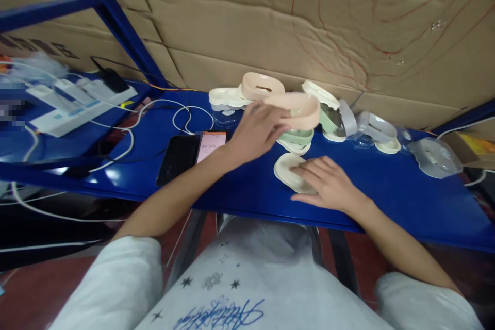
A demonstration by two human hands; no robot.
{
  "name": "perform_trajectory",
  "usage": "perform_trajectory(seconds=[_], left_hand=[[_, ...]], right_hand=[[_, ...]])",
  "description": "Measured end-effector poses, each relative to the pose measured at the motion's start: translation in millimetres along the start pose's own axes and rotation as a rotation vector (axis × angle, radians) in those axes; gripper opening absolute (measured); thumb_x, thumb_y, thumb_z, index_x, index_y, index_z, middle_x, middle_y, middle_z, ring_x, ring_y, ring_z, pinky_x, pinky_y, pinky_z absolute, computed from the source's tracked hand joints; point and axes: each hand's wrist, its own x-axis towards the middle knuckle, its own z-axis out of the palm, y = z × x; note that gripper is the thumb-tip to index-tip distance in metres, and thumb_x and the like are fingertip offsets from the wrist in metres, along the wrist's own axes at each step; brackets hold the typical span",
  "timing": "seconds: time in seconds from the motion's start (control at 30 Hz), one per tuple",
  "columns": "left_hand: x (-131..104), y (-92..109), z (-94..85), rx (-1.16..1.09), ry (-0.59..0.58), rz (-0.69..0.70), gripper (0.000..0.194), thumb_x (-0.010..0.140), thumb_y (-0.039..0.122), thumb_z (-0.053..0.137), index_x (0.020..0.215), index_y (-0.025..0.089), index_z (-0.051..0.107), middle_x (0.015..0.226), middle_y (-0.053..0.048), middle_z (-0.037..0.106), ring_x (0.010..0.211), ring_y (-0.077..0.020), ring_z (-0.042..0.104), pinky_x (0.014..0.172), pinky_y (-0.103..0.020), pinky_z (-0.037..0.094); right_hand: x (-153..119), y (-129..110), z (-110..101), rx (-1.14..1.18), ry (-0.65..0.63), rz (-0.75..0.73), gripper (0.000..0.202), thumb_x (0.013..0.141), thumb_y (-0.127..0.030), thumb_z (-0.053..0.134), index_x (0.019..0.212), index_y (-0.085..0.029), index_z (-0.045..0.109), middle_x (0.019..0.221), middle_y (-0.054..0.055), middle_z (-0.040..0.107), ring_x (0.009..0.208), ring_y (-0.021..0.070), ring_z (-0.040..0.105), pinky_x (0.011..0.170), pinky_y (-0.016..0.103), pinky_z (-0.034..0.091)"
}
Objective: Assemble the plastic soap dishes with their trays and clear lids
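My left hand [260, 131] is closed on the rim of a peach plastic soap box shell [305, 109], held above the table. Below it, a green soap box part [296, 137] sits in a cream one, partly hidden. My right hand [328, 180] lies with outstretched fingers over the right side of a cream oval plastic piece [285, 169] on the blue table. Behind my left hand, another peach shell [263, 84] with a slot rests beside a cream piece [227, 97].
Grey slotted shells [373, 126], a clear cover [435, 157] and other cream and green parts line the back right. Two phones [178, 157] lie at left, near white cables and a power strip [83, 111]. Cardboard [240, 26] walls the rear; a blue metal post [116, 20] rises at left.
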Motion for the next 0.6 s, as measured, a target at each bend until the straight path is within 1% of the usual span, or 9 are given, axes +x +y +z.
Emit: perform_trajectory(seconds=[0.07, 0.1, 0.13, 0.2, 0.27, 0.37, 0.43, 0.53, 0.6], left_hand=[[23.3, -18.4, -7.7, 0.086, 0.035, -0.051, 0.029, 0.113, 0.034, 0.046, 0.134, 0.021, 0.062, 0.138, -0.01, 0.071, 0.136, -0.0299, 0.058, 0.127, -0.055, 0.025], [35.6, -28.1, -8.5, 0.124, 0.035, -0.069, 0.029, 0.112, 0.031, 0.047, 0.134, 0.02, 0.062, 0.137, -0.011, 0.071, 0.138, -0.0314, 0.056, 0.127, -0.058, 0.022], [47.2, -37.7, -7.2, 0.153, 0.023, -0.081, 0.03, 0.11, 0.029, 0.049, 0.135, 0.018, 0.062, 0.135, -0.013, 0.071, 0.138, -0.0326, 0.056, 0.126, -0.061, 0.022], [66.0, -55.4, 0.1, 0.185, -0.032, -0.11, 0.031, 0.105, 0.026, 0.053, 0.132, 0.014, 0.064, 0.13, -0.016, 0.072, 0.135, -0.035, 0.058, 0.123, -0.062, 0.028], [75.7, -69.1, 10.0, 0.19, -0.087, -0.13, 0.032, 0.102, 0.023, 0.055, 0.131, 0.015, 0.065, 0.13, -0.018, 0.072, 0.132, -0.0366, 0.06, 0.12, -0.064, 0.033], [72.8, -79.3, 19.4, 0.159, -0.074, -0.086, 0.04, 0.098, 0.021, 0.059, 0.138, 0.022, 0.063, 0.153, -0.019, 0.062, 0.142, -0.0377, 0.055, 0.122, -0.07, 0.03], [62.9, -79.1, 18.7, 0.163, -0.041, -0.058, 0.044, 0.099, 0.024, 0.061, 0.143, 0.024, 0.06, 0.165, -0.019, 0.05, 0.151, -0.0388, 0.047, 0.125, -0.073, 0.023], [42.9, -68.5, 10.7, 0.194, -0.009, -0.066, 0.043, 0.103, 0.031, 0.059, 0.145, 0.025, 0.058, 0.168, -0.02, 0.045, 0.156, -0.0391, 0.042, 0.127, -0.074, 0.017], [28.5, -55.1, 5.7, 0.193, 0.009, -0.085, 0.043, 0.105, 0.036, 0.057, 0.146, 0.026, 0.057, 0.168, -0.019, 0.046, 0.156, -0.0379, 0.042, 0.128, -0.071, 0.019]], right_hand=[[2.7, -5.2, 11.2, 0.006, -0.12, 0.045, 0.046, 0.103, -0.049, 0.068, 0.14, -0.021, 0.069, 0.135, 0.015, 0.074, 0.123, 0.0339, 0.07, 0.096, 0.049, 0.056], [2.9, -5.3, 15.5, 0.022, -0.143, 0.057, 0.042, 0.104, -0.044, 0.067, 0.139, -0.021, 0.069, 0.139, 0.014, 0.073, 0.127, 0.0341, 0.069, 0.099, 0.05, 0.056], [2.5, -4.5, 18.6, 0.048, -0.151, 0.063, 0.036, 0.105, -0.04, 0.066, 0.136, -0.023, 0.071, 0.141, 0.013, 0.072, 0.129, 0.0333, 0.068, 0.101, 0.049, 0.057], [0.6, -1.4, 20.9, 0.136, -0.148, 0.069, 0.025, 0.103, -0.035, 0.068, 0.126, -0.026, 0.074, 0.141, 0.009, 0.072, 0.131, 0.0303, 0.068, 0.104, 0.048, 0.057], [-1.0, 2.2, 18.7, 0.241, -0.109, 0.075, 0.017, 0.1, -0.032, 0.072, 0.117, -0.028, 0.075, 0.138, 0.005, 0.074, 0.13, 0.0273, 0.069, 0.104, 0.046, 0.058], [1.3, 14.4, 7.3, 0.312, 0.015, 0.09, 0.01, 0.098, -0.03, 0.073, 0.108, -0.029, 0.074, 0.134, 0.004, 0.075, 0.125, 0.0254, 0.07, 0.103, 0.045, 0.057], [8.6, 34.5, -5.8, 0.247, 0.141, 0.13, 0.011, 0.099, -0.033, 0.073, 0.109, -0.029, 0.074, 0.134, 0.005, 0.075, 0.124, 0.0265, 0.07, 0.105, 0.047, 0.055], [31.4, 85.9, -27.1, 0.071, 0.312, 0.275, 0.018, 0.1, -0.041, 0.072, 0.111, -0.026, 0.073, 0.139, 0.008, 0.071, 0.13, 0.0305, 0.066, 0.113, 0.055, 0.049], [53.3, 124.4, -35.9, 0.024, 0.329, 0.337, 0.023, 0.1, -0.042, 0.071, 0.112, -0.023, 0.073, 0.143, 0.011, 0.068, 0.136, 0.0327, 0.063, 0.116, 0.058, 0.046]])
